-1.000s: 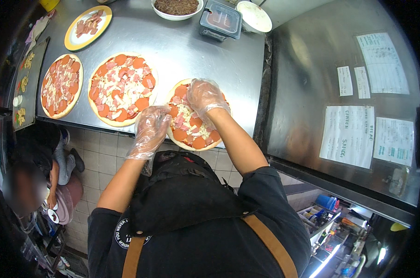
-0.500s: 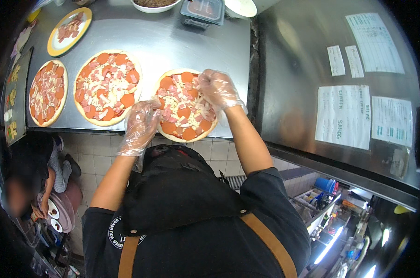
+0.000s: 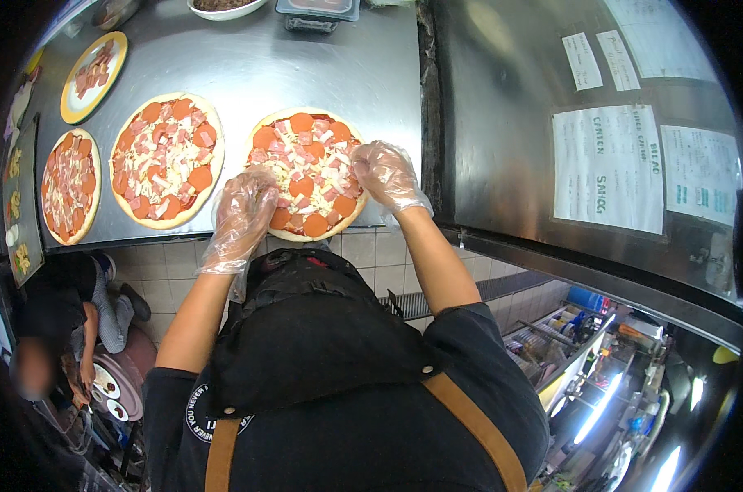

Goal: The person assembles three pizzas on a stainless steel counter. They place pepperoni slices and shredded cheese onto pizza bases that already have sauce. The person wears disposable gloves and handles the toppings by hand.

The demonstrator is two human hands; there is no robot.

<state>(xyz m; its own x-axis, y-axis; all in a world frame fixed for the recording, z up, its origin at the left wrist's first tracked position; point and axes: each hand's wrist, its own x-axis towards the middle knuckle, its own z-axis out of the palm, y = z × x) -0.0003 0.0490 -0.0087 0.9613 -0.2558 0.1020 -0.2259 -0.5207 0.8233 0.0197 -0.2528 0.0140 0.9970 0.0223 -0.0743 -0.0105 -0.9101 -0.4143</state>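
Three round pizzas lie in a row on the steel table [image 3: 322,70], topped with pepperoni, pink ham pieces and shredded cheese. My hands, in clear plastic gloves, are at the rightmost pizza [image 3: 310,168]. My left hand [image 3: 247,205] is at its lower left edge with fingers curled together. At its right edge, my right hand [image 3: 388,174] is closed too, its fingertips over the rim. Whatever either hand holds is hidden by fingers and glove. The middle pizza [image 3: 167,160] sits just left of my left hand, and the smallest-looking pizza [image 3: 70,187] is farther left.
A yellow-rimmed plate [image 3: 70,111] of chopped meat, a white bowl [image 3: 232,12] and a clear container [image 3: 318,8] stand farther back. A tray [image 3: 29,209] lies at far left. A steel panel with papers [image 3: 605,168] rises at right. Another person [image 3: 60,303] sits below left.
The whole view has shifted. Relative to the rightmost pizza, my right hand has moved from its upper right area down and outward to the right edge; my left hand stays near the lower left edge.
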